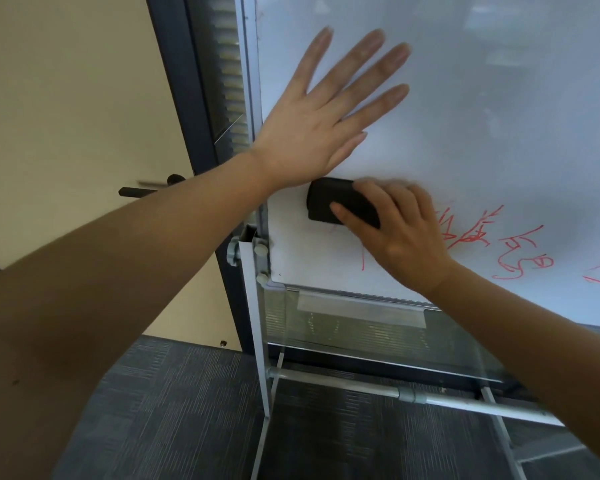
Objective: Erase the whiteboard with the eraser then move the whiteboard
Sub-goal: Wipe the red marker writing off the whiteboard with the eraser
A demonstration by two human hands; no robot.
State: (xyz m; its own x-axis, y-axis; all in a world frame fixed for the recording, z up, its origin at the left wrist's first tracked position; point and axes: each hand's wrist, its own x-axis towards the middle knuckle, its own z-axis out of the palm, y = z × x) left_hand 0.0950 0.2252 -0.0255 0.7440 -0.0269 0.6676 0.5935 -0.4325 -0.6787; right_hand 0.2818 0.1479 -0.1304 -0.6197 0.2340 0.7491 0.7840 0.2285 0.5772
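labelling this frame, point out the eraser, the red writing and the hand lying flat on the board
eraser (326,199): head view, black top left of the fingers.
red writing (523,258): head view, strokes low on the board.
left hand (312,133): head view, back of the hand.

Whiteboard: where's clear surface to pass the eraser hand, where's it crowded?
Clear: upper whiteboard right of the flat left hand. Crowded: the lower left, where the right hand holds the eraser just under the left palm; red marker writing fills the lower right.

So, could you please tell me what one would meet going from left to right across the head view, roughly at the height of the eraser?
Door handle → left forearm → whiteboard's frame edge → black eraser → right hand → red marker writing.
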